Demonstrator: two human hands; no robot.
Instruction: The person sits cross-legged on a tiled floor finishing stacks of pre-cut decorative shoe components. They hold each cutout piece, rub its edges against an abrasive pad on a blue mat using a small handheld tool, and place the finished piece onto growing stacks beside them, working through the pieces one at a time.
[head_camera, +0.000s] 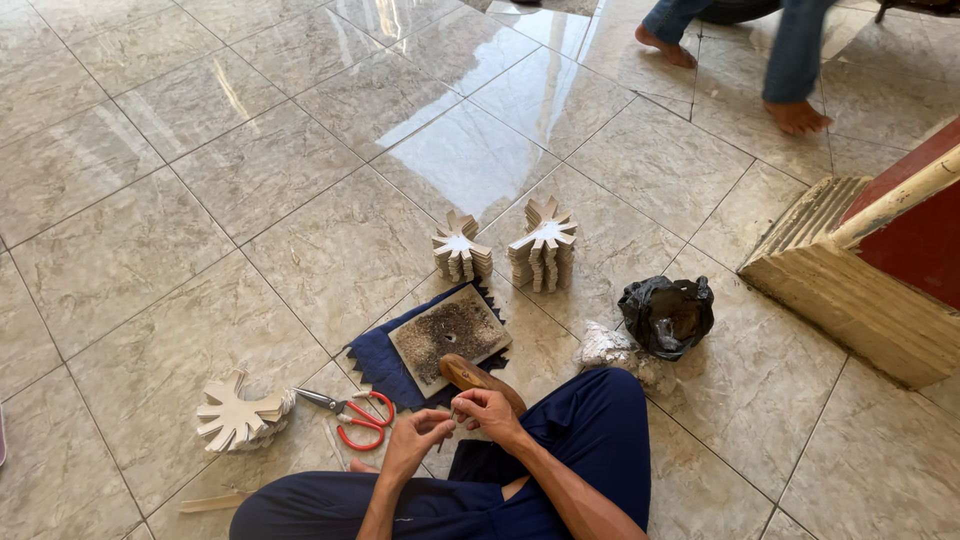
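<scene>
A floor of glossy beige marble-look tiles (250, 190) is filling the view, and a person in dark blue trousers is sitting cross-legged on it at the bottom edge. The left hand (415, 438) and the right hand (487, 410) are meeting just above the lap, the fingers of both pinching a thin dark pointed tool (452, 413); it is too small to name more closely. Just beyond the right hand, a wooden mallet (470, 377) is lying with its head on a pitted grey punching board (449, 334), which is resting on a folded dark blue cloth (378, 362). Red-handled scissors (352, 416) are lying beside the left hand, and near them a stack of pale, leaf-shaped cutouts (238, 414) is sitting on the tiles. Two more stacks of the same cutouts (461, 247) (543, 244) are standing beyond the board. A crumpled black plastic bag (667, 314) is sitting to the right, close to a stepped wooden base (850, 285). At the top, another person's bare feet (797, 115) are standing well apart from all this.
</scene>
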